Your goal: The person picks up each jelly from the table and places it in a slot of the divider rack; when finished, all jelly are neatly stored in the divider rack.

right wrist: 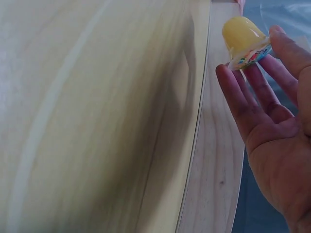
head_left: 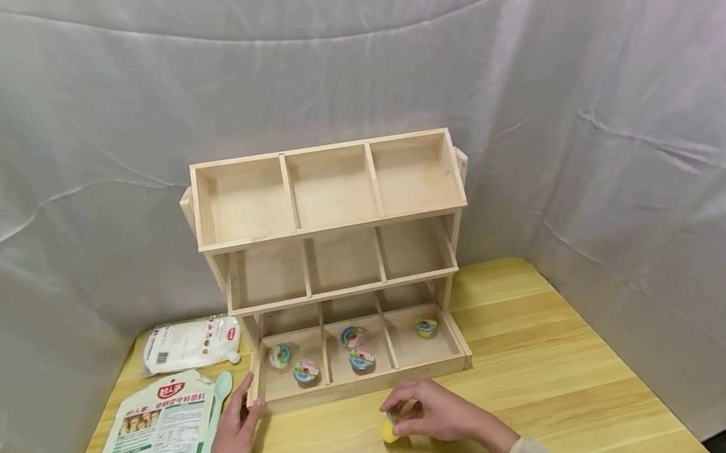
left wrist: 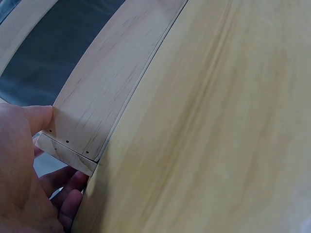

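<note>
In the head view my right hand [head_left: 441, 412] pinches a small yellow jelly cup [head_left: 387, 430] by its lid rim, just above the table and in front of a three-tier wooden rack [head_left: 366, 385]. The right wrist view shows the jelly cup [right wrist: 241, 35] with its printed lid toward the fingers. My left hand [head_left: 233, 433] holds the rack's lower front left corner, the thumb at the front board and the other fingers by the side. Several jelly cups lie in the bottom tier: two in the left compartment, two in the middle, and one jelly cup [head_left: 425, 327] in the right.
A mint-green spoon [head_left: 215, 418] lies left of the rack, beside a printed white and green food packet [head_left: 153, 440]. Behind them rests a white spouted pouch [head_left: 192, 344]. The wooden table [head_left: 551, 376] extends to the right. A grey cloth [head_left: 334, 74] hangs behind.
</note>
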A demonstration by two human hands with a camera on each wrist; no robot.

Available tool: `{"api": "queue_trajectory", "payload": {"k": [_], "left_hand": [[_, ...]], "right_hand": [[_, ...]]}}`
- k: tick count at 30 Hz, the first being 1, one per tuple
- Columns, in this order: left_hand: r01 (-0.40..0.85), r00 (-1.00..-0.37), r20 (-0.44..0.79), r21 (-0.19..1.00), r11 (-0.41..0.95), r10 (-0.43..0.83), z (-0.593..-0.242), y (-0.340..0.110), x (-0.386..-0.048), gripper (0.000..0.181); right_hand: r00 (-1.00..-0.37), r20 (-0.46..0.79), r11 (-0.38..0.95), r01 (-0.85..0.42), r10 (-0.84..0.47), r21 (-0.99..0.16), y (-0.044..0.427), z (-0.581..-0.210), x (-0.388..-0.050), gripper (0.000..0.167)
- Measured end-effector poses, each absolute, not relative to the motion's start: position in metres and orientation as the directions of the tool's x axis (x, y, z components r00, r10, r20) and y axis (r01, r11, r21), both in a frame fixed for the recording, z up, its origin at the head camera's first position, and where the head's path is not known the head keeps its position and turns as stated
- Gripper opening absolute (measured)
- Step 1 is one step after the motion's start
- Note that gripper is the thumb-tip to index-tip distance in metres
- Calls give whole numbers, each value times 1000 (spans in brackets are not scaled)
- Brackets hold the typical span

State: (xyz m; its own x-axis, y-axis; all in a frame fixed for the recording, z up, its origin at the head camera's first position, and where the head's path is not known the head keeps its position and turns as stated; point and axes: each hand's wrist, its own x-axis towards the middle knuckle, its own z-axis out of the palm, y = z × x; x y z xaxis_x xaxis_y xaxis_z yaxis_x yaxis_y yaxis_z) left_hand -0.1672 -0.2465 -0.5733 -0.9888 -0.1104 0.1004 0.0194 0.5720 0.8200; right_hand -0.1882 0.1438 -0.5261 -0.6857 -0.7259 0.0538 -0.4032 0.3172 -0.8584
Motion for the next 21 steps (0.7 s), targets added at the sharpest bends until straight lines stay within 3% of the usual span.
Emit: {"api": "queue_trajectory", "payload": {"k": [21], "left_hand": [[32, -987, 115, 819, 574, -109, -567, -243, -164, 62]], "right_hand": [[-785, 226, 356, -491, -577, -795, 155, -509, -202, 43]]}}
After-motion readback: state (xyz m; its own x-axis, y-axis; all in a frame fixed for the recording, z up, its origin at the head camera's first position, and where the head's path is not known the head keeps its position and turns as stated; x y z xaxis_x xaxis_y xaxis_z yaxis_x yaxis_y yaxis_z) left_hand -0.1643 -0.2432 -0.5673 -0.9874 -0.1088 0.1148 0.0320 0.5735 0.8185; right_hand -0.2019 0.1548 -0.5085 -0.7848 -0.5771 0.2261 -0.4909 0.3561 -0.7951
